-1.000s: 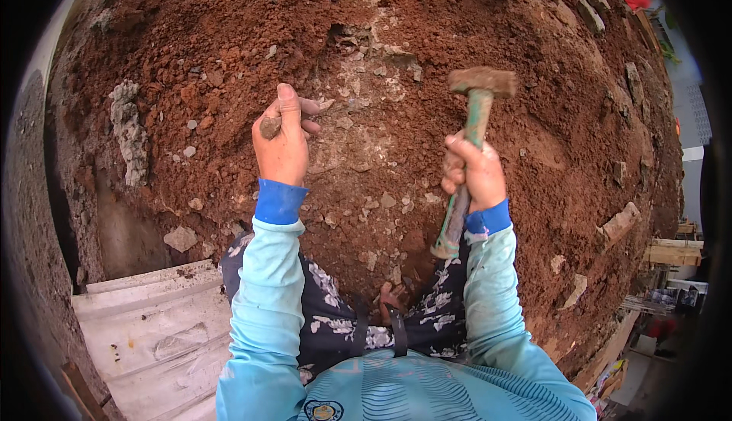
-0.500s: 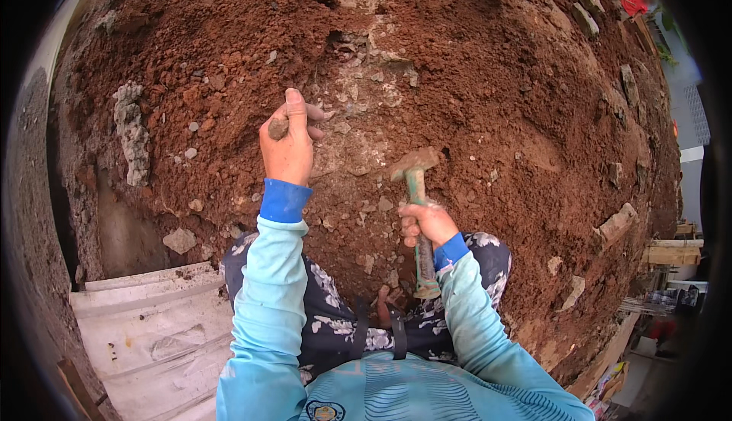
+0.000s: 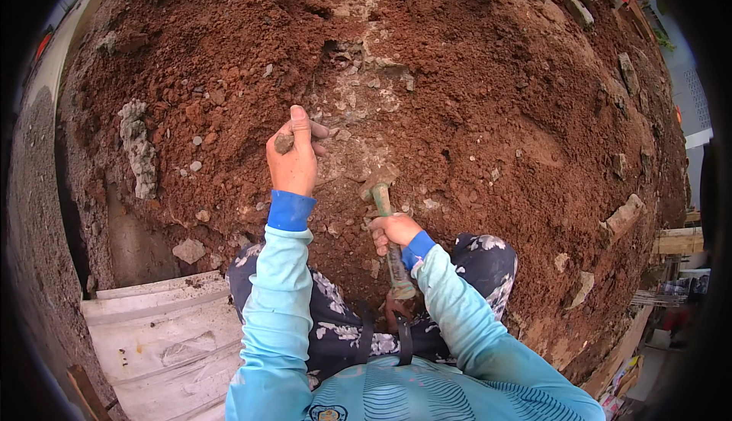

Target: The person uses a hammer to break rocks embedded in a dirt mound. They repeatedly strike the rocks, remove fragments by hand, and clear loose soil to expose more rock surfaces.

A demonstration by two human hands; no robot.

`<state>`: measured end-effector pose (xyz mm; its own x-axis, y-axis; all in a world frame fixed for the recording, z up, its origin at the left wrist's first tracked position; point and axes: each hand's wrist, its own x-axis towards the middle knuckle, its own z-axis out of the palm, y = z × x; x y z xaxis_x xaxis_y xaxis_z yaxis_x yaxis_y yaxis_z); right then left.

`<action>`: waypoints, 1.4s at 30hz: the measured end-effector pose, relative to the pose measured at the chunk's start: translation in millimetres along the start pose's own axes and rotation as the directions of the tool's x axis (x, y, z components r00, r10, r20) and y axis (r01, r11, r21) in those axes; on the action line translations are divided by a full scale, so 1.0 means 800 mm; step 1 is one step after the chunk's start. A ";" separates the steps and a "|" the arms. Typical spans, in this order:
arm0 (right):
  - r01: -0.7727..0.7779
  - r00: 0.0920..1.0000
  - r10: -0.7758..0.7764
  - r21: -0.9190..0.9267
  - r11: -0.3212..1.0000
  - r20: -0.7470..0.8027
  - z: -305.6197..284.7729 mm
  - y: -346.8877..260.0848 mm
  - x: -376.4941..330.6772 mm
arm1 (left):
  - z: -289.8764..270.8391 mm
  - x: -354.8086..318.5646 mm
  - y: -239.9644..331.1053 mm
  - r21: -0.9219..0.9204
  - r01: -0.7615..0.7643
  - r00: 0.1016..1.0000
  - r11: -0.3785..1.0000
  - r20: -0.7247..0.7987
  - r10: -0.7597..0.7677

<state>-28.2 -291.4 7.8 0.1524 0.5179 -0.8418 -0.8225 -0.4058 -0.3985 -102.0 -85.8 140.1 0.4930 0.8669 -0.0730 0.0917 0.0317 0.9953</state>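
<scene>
In the head view, the left hand [image 3: 293, 156] is sitting in the middle of the frame, up against a big bank of red dirt [image 3: 473, 101]. Its fingers are wrapping around a small chisel [image 3: 284, 144]; only the dirty top end is showing by the thumb, and the tip is hidden. The right hand [image 3: 393, 230] is lower, just right of the middle, with its fingers clenching the green handle of a hammer [image 3: 389, 238]. The hammer head is pointing up at the dirt, a little apart from the chisel.

A pale, stony patch [image 3: 366, 93] is already showing above the hands, with loose bits lying around it, so I think some chipping is done. Lots of red dirt is covering the rest, so much looks left.

The bank is filling the top and both sides, so there is little room ahead. The knees in flowered trousers [image 3: 480, 257] are crowding the hammer from below. A pale ridged slab [image 3: 164, 329] is lying at the lower left, with a dark gap [image 3: 141, 246] above it.
</scene>
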 end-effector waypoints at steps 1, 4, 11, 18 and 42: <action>-0.142 0.988 0.129 0.161 0.977 0.089 -0.014 0.003 -0.011 | 0.002 -0.004 -0.005 0.003 0.020 1.000 1.000 0.006 -0.020; 0.071 0.995 -0.065 0.087 0.994 -0.078 0.001 -0.021 -0.069 | 0.016 0.006 -0.017 -0.006 0.034 0.998 0.999 0.051 -0.034; 0.736 0.667 -0.717 0.026 0.677 -0.203 0.042 -0.139 -0.172 | 0.023 -0.003 -0.030 -0.041 0.070 0.998 0.997 0.011 -0.069; 0.481 0.800 -0.513 -0.180 0.858 -0.310 0.024 -0.049 0.014 | 0.021 0.001 -0.010 -0.106 0.026 0.998 0.994 -0.057 -0.032; 0.131 0.990 -0.128 0.041 0.991 -0.062 0.015 -0.037 -0.063 | 0.026 0.014 -0.036 -0.111 0.042 0.998 0.993 -0.037 -0.046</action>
<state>-18.4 -296.7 66.5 0.2902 0.5182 -0.8045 -0.8172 -0.3032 -0.4901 -81.5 -87.3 109.0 0.4560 0.8824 -0.1163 0.0159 0.1226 0.9923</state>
